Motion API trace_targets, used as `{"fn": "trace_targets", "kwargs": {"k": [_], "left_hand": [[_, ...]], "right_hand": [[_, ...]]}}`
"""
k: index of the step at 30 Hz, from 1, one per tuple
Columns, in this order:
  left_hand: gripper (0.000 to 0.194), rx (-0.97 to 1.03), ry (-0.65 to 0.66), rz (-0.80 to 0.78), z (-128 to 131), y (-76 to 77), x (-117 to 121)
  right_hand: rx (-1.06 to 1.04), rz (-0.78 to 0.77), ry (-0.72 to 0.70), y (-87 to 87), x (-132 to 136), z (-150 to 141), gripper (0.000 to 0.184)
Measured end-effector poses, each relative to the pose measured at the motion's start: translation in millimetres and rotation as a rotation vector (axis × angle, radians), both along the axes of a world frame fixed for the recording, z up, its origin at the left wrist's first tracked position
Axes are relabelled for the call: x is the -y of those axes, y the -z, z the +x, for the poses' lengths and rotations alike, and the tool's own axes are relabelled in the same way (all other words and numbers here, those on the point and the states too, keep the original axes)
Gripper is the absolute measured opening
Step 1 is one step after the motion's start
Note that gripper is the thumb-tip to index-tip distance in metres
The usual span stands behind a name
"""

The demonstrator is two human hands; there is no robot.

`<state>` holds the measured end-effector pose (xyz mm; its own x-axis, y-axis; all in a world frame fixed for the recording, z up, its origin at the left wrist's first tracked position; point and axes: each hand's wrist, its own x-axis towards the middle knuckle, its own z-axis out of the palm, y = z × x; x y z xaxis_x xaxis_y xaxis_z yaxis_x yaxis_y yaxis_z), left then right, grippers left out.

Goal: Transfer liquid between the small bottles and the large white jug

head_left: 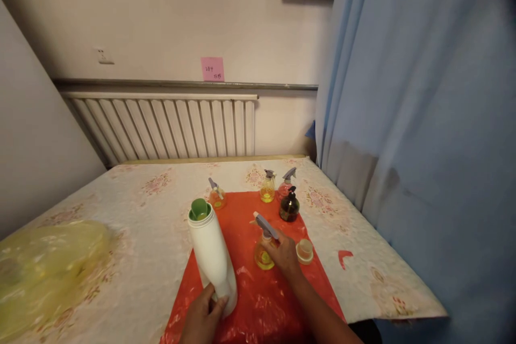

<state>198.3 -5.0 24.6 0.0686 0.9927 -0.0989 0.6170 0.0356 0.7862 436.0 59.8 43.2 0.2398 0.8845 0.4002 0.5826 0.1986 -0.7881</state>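
My left hand (pixel 205 312) is closed around the lower part of a large white bottle (pixel 213 258), which has no cap on and a green pouring spout in its mouth. My right hand (pixel 284 253) grips a small spray bottle (pixel 265 260) with a grey trigger head and yellow liquid inside, near its neck. Both bottles are over the red plastic sheet (pixel 250 301). Just right of my right hand sits a pale translucent cap (pixel 305 251).
Farther back stand an orange spray bottle (pixel 217 199), a yellow spray bottle (pixel 267 188), a pink spray bottle (pixel 285 188) and a dark pump bottle (pixel 289 208). A yellow plastic bag (pixel 52 269) lies left. Blue curtain (pixel 403 145) hangs right; a radiator (pixel 169 126) is behind the table.
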Motion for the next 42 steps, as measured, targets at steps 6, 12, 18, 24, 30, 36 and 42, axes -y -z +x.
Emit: {"fn": "trace_targets", "kwargs": {"k": [6, 12, 18, 24, 30, 36, 42], "left_hand": [[0.038, -0.037, -0.009, 0.021, 1.0, -0.9, -0.9], [0.033, -0.019, -0.015, 0.055, 2.1, -0.5, -0.5], [0.032, -0.014, -0.024, 0.063, 1.3, 1.5, 0.2], [0.034, -0.032, -0.012, 0.05, 1.7, 1.1, 0.7], [0.035, -0.025, -0.022, 0.045, 1.5, -0.5, -0.1], [0.034, -0.009, -0.029, 0.055, 1.2, 3.1, 0.8], [0.03, -0.01, -0.029, 0.056, 1.3, 3.6, 0.8]], "right_hand": [[0.004, -0.011, -0.003, 2.9, -1.4, 0.3, 0.022], [0.009, -0.013, 0.002, 3.3, -1.9, -0.5, 0.022], [0.014, -0.013, -0.006, 2.7, -1.4, -0.4, 0.022], [0.019, -0.009, -0.001, 2.9, -1.0, -0.1, 0.023], [0.016, -0.011, 0.002, 2.5, -1.3, -0.2, 0.024], [0.008, -0.009, 0.001, 3.0, -0.9, 0.9, 0.024], [-0.011, -0.008, -0.002, 4.6, -0.8, 0.8, 0.023]]}}
